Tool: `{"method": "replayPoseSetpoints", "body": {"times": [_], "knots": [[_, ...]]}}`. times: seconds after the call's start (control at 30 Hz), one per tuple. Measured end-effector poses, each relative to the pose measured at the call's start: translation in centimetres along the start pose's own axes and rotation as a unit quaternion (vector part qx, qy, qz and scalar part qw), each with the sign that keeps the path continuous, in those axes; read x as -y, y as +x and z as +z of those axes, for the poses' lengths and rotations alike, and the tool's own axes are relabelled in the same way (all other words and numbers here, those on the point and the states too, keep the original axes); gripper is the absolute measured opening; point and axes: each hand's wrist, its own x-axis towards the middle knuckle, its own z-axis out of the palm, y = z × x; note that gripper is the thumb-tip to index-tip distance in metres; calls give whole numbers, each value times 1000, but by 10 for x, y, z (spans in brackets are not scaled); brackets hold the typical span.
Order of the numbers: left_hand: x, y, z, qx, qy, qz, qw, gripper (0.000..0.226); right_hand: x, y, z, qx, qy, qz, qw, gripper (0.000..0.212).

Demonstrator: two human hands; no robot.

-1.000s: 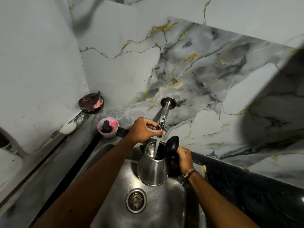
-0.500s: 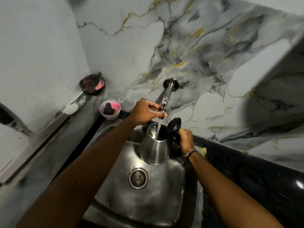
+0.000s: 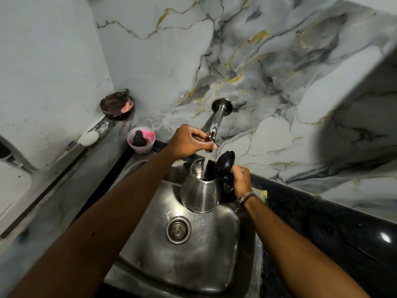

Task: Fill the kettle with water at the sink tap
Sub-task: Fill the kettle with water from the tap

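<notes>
A steel kettle (image 3: pixel 200 190) hangs over the steel sink (image 3: pixel 193 261), its black lid (image 3: pixel 224 165) flipped open. My right hand (image 3: pixel 241 179) grips the kettle's black handle. A chrome tap (image 3: pixel 217 121) juts from the marble wall, and a stream of water (image 3: pixel 205 166) runs from it into the kettle's mouth. My left hand (image 3: pixel 189 140) is closed around the tap's lever near the spout end.
The drain (image 3: pixel 178 229) lies in the sink floor below the kettle. A pink cup (image 3: pixel 141 139) with a dark scrubber stands at the sink's back left corner, a dark dish (image 3: pixel 117 105) on the ledge behind it. A white soap bar (image 3: pixel 88 138) rests on the left ledge. Black countertop (image 3: pixel 333 233) runs along the right.
The view has tilted down, so more of the sink shows. Both hands keep their holds, and water keeps running into the kettle.
</notes>
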Motion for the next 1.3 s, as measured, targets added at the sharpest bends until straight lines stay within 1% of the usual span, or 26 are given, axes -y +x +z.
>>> {"method": "replayPoseSetpoints", "body": {"times": [0.07, 0.17, 0.33, 0.43, 0.5, 0.6, 0.73, 0.83, 0.9, 1.0, 1.2, 1.23, 1.3], "knots": [[-1, 0, 0, 3, 3, -3, 1000, 33, -1, 1, 0, 1, -5, -2, 1000, 35], [-1, 1, 0, 3, 1, -13, 1000, 36, -3, 3, 0, 4, 0, -9, 1000, 44], [6, 2, 0, 26, -7, 8, 1000, 22, -11, 4, 0, 6, -5, -10, 1000, 43], [2, 1, -2, 28, -17, 19, 999, 21, -8, 5, 1, -5, -13, -11, 1000, 34], [0, 1, -4, 30, -26, 30, 999, 21, -5, 5, 1, -9, -16, -14, 1000, 38], [3, 3, -3, 33, -32, 37, 998, 22, -7, 5, 1, -5, -13, -17, 1000, 37], [8, 6, -2, 35, -39, 35, 998, 22, -10, 4, 0, 2, -3, -25, 1000, 50], [9, 6, -2, 35, -40, 39, 998, 19, -8, 1, 1, 0, -4, -25, 1000, 46], [10, 6, -2, 36, -34, 36, 998, 21, -7, 1, 1, 0, -8, -20, 1000, 38], [10, 7, -1, 32, -24, 32, 999, 22, -8, 2, 0, 1, -20, -8, 1000, 41], [9, 7, -1, 29, -22, 24, 999, 24, -10, 1, 0, -7, -11, -16, 1000, 42], [10, 8, -1, 29, -21, 22, 999, 26, -11, 2, 0, -7, -15, -13, 1000, 40], [11, 8, -1, 28, -18, 21, 999, 34, -12, 2, 0, -7, -26, -6, 1000, 43]]}}
